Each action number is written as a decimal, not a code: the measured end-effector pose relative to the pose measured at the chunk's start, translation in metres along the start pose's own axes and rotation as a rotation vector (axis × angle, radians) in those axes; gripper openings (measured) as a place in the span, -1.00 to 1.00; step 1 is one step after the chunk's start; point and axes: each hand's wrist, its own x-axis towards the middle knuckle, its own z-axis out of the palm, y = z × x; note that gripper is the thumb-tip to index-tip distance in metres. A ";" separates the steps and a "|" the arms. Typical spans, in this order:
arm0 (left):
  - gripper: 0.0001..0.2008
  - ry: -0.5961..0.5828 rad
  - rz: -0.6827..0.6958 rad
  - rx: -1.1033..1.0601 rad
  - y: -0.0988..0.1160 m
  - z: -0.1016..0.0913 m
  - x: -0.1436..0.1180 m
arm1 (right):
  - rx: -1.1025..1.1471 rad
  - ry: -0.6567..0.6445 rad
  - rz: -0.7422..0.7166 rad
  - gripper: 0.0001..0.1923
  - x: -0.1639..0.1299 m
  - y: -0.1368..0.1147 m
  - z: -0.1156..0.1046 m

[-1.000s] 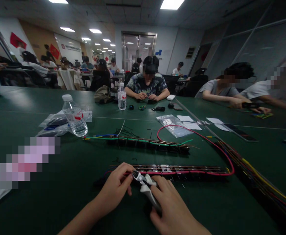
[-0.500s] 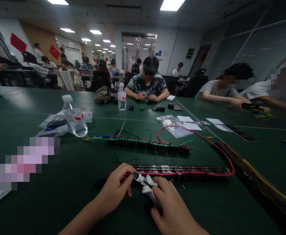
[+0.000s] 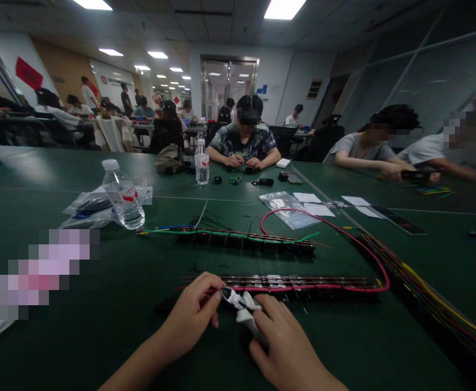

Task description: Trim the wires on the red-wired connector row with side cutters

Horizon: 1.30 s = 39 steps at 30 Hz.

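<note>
Right hand (image 3: 289, 347) grips white-handled cutters (image 3: 240, 307); left hand (image 3: 195, 312) pinches red wire (image 3: 327, 287) at near terminal strip (image 3: 287, 282), green surface (image 3: 119, 282).

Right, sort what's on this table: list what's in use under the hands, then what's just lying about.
In use: left hand, right hand, white-handled cutters, near terminal strip, red wire.

Lying about: water bottle, far terminal strip, plastic bag, wire bundle.
</note>
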 end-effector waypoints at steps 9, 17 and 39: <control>-0.84 -0.006 -0.002 0.002 0.000 0.000 -0.001 | -0.061 0.155 -0.070 -0.93 0.001 0.005 0.011; -0.85 -0.009 -0.007 0.013 0.000 0.000 -0.001 | -0.005 0.093 -0.045 -0.86 -0.001 0.002 0.007; -0.86 -0.010 -0.013 0.017 -0.003 -0.002 -0.001 | -0.057 0.080 0.010 -0.82 -0.004 -0.003 0.003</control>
